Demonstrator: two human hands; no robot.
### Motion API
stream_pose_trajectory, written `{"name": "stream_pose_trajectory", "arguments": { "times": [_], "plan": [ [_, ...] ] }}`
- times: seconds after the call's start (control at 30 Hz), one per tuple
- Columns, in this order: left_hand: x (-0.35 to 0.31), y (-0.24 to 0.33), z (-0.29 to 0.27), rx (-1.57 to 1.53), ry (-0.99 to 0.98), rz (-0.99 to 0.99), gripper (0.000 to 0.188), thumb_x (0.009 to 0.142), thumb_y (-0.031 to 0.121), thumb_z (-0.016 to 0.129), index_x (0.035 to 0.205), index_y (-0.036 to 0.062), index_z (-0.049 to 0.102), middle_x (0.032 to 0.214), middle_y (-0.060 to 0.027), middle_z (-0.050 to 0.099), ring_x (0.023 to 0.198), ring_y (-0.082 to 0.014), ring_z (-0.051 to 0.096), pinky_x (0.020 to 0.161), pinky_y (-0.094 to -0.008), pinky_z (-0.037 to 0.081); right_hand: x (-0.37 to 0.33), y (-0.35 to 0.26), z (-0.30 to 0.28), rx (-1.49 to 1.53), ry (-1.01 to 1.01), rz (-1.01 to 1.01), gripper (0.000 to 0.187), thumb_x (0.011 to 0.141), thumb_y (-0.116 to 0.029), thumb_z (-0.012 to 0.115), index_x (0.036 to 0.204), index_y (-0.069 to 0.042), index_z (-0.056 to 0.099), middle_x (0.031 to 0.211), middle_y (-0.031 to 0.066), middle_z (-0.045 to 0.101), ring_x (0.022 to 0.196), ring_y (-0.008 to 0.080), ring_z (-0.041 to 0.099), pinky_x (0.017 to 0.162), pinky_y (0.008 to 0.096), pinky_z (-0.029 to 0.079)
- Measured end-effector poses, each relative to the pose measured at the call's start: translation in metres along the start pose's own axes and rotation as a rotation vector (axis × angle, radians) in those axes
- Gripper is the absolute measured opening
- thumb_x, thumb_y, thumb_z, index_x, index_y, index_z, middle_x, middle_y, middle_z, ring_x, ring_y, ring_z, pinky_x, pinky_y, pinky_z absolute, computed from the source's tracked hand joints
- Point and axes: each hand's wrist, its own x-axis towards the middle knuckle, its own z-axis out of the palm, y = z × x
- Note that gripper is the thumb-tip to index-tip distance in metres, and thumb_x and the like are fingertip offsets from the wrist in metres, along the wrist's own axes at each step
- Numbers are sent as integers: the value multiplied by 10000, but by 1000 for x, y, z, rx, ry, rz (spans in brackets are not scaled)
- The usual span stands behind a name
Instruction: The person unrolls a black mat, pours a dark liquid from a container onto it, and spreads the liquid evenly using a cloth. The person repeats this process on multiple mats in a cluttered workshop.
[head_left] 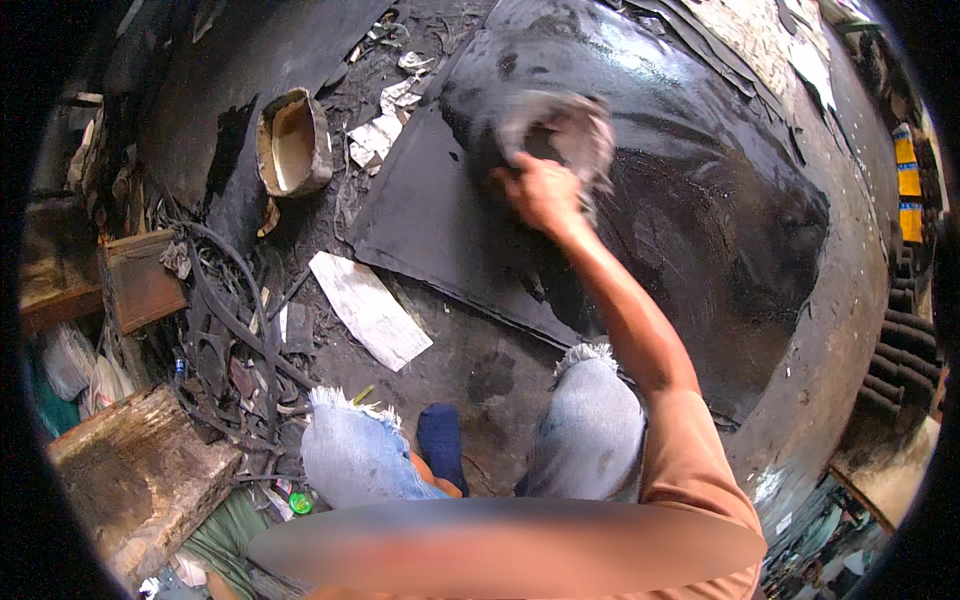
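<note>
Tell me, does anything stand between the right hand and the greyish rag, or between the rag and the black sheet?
Nothing visible does. The right hand holds the greyish rag directly, over the black sheet; blur hides exactly where they touch. The white paper lies left, off the sheet.

ok so counting around the big black sheet (440, 225): one rag (596, 125) and one bare right hand (547, 195) over it. Left of it, one tub (320, 150). Below-left, one long paper (370, 312) and, further down, one green cap (300, 502). Below it, two denim legs (588, 430) plus one blue sock (440, 442). Off right, two yellow patches (907, 165) and some dark rolls (908, 335), too bunched to count.
</note>
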Motion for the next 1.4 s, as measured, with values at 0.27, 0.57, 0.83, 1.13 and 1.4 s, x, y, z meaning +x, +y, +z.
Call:
{"name": "stream_pose_trajectory", "arguments": {
  "times": [0.27, 0.57, 0.83, 1.13, 1.4],
  "plan": [
    [-52, -16, -18, -119, 141, -141, 510, 931, 38, 645, 1420, 28, 501, 1363, -157, 567, 1148, -250, 619, 966, -357, 492, -64, -70, 0, 71, -526, -204, 303, 883, -361, 683, 1028, -97, 651, 764, 196, 696, 727, 387, 705, 655, 507, 547],
    [52, 54, 43, -254, 50, 46, 526, 934, 40, 646, 1433, 26, 478, 1335, -163, 587, 1090, -238, 653, 940, -343, 502, 22, -135, 97, 36, -280, -305, 393, 897, -448, 661, 955, -59, 648, 705, 191, 679, 661, 405, 689, 616, 506, 558],
    [54, 68, -7, -48, 54, 110, 479, 957, 29, 608, 1420, 10, 485, 1268, -179, 614, 1036, -230, 661, 912, -350, 520, -40, -113, 24, 66, -403, -120, 340, 942, -413, 614, 936, -75, 651, 716, 178, 697, 624, 364, 697, 567, 482, 544],
    [177, 197, 95, -163, -163, 524, 467, 1003, 79, 569, 1450, 23, 447, 1289, -165, 596, 1115, -258, 634, 988, -365, 501, -172, -101, 64, 113, -386, -156, 508, 900, -219, 556, 1407, -239, 526, 926, 111, 666, 898, 317, 674, 685, 491, 555],
    [170, 82, 42, -410, -227, 71, 508, 986, 94, 602, 1467, 64, 441, 1319, -222, 582, 1115, -278, 639, 995, -385, 490, -415, 110, -111, -108, 262, 924, 515, 929, -460, 669, 894, 54, 666, 875, 268, 684, 803, 421, 667, 728, 471, 499]
  ]
}}
